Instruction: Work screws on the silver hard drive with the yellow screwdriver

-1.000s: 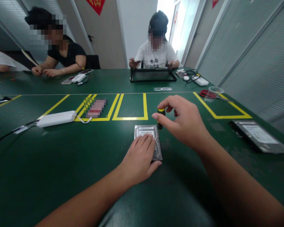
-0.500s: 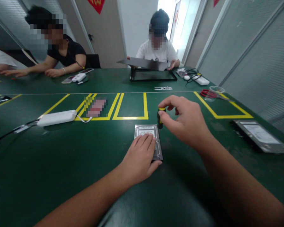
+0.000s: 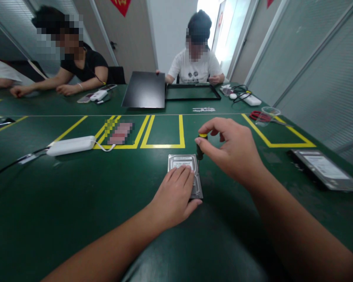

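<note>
Pinching screwdriver (image 3: 199,152) in right hand (image 3: 231,147), left hand (image 3: 175,194) flat across drive (image 3: 182,160), clear cup (image 3: 266,116) beyond

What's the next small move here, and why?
Probably turn the screwdriver slightly with the right hand: it is held nearly upright, shaft down at the right edge of the hard drive, and the left hand rests on the drive. Any screw there is too small to tell.

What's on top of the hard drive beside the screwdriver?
The left hand lies on the hard drive. Beyond it, part of a pale label shows; whatever the hand covers is hidden. The right hand holds a screwdriver nearly upright at the drive's right edge.
</note>
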Tool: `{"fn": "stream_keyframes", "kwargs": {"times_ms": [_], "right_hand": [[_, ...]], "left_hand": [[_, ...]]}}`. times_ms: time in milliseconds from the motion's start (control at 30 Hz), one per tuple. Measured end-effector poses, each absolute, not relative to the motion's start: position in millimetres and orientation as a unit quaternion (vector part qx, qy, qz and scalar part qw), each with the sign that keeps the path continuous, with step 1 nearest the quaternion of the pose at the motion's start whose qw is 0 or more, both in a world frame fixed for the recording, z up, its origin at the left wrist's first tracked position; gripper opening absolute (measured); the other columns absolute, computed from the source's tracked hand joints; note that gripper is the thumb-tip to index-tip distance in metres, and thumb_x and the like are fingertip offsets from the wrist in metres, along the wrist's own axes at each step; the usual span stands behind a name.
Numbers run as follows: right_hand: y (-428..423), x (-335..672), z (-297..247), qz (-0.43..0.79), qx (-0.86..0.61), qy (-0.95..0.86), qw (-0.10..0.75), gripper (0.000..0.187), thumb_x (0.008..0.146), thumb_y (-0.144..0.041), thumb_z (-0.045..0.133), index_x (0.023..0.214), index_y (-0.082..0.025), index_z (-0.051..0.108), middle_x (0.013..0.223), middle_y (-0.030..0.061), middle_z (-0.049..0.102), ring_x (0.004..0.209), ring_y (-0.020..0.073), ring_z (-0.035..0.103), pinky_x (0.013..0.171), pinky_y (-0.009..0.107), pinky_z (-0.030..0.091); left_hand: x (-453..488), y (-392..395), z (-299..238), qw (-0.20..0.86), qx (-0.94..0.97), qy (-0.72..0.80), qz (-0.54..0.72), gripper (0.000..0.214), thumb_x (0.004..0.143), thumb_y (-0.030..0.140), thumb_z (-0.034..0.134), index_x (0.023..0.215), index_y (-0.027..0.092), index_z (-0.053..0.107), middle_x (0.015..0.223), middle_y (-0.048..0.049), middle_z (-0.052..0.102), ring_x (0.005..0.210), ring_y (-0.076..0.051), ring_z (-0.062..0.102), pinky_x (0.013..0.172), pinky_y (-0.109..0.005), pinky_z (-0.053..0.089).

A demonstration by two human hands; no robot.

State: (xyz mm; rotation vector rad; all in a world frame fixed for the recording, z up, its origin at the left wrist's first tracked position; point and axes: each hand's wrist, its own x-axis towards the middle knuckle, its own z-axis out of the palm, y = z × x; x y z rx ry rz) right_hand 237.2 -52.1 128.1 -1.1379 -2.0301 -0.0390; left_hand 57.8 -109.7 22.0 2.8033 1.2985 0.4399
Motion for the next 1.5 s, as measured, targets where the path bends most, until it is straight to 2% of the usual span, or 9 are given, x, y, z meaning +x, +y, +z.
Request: {"fn": "stream_keyframes", "kwargs": {"times_ms": [300, 500, 700, 933, 1133, 1500], "right_hand": [[-54.0, 236.5, 128.3, -0.01, -0.442, -0.808, 0.389, 0.012, 0.081, -0.019, 0.061, 0.091, -0.018, 0.068, 0.086, 0.0033, 0.067, 0.076, 0.0171, 0.056, 0.069, 0.03, 0.039], [-51.3, 236.1, 128.2, 0.008, -0.426, -0.817, 0.39, 0.012, 0.084, -0.029, 0.066, 0.09, -0.019, 0.065, 0.09, 0.0039, 0.066, 0.082, 0.0184, 0.056, 0.07, 0.031, 0.038], [-52.8, 239.0, 131.7, 0.006, -0.447, -0.808, 0.384, 0.012, 0.08, -0.027, 0.07, 0.089, -0.019, 0.065, 0.089, 0.0032, 0.068, 0.082, 0.0186, 0.058, 0.068, 0.03, 0.039], [-58.1, 250.5, 146.5, 0.031, -0.458, -0.829, 0.319, 0.01, 0.082, -0.025, 0.069, 0.091, -0.021, 0.072, 0.09, 0.0015, 0.07, 0.08, 0.017, 0.06, 0.068, 0.03, 0.039], [-56.2, 250.2, 145.5, 0.022, -0.46, -0.824, 0.33, 0.01, 0.083, -0.032, 0.07, 0.084, -0.021, 0.071, 0.081, 0.0015, 0.068, 0.077, 0.0172, 0.059, 0.067, 0.03, 0.039], [-57.3, 247.8, 146.3, 0.022, -0.467, -0.824, 0.321, 0.007, 0.084, -0.026, 0.068, 0.086, -0.021, 0.073, 0.086, 0.0016, 0.071, 0.075, 0.0159, 0.06, 0.067, 0.029, 0.039]], "left_hand": [[58.2, -110.2, 23.7, 0.011, 0.898, 0.417, 0.141, 0.075, 0.089, 0.051, 0.061, 0.144, 0.004, 0.043, 0.15, -0.0203, 0.046, 0.142, -0.034, 0.037, 0.121, -0.049, 0.027], [58.5, -109.6, 24.2, 0.015, 0.898, 0.419, 0.135, 0.073, 0.089, 0.051, 0.06, 0.144, 0.005, 0.043, 0.15, -0.0199, 0.047, 0.142, -0.035, 0.037, 0.121, -0.049, 0.027], [57.6, -109.4, 22.6, 0.016, 0.898, 0.416, 0.143, 0.073, 0.089, 0.051, 0.06, 0.144, 0.006, 0.043, 0.149, -0.02, 0.047, 0.142, -0.035, 0.038, 0.119, -0.051, 0.029], [57.1, -109.6, 20.7, 0.01, 0.898, 0.417, 0.14, 0.073, 0.09, 0.051, 0.059, 0.144, 0.004, 0.045, 0.15, -0.0203, 0.046, 0.142, -0.035, 0.037, 0.12, -0.05, 0.027], [56.0, -109.4, 20.8, 0.012, 0.898, 0.416, 0.141, 0.073, 0.089, 0.051, 0.06, 0.144, 0.004, 0.044, 0.149, -0.0204, 0.047, 0.142, -0.035, 0.037, 0.12, -0.049, 0.028], [56.6, -108.9, 20.4, 0.01, 0.898, 0.417, 0.139, 0.074, 0.089, 0.051, 0.061, 0.143, 0.004, 0.044, 0.149, -0.0206, 0.047, 0.142, -0.035, 0.038, 0.12, -0.05, 0.029]]}}
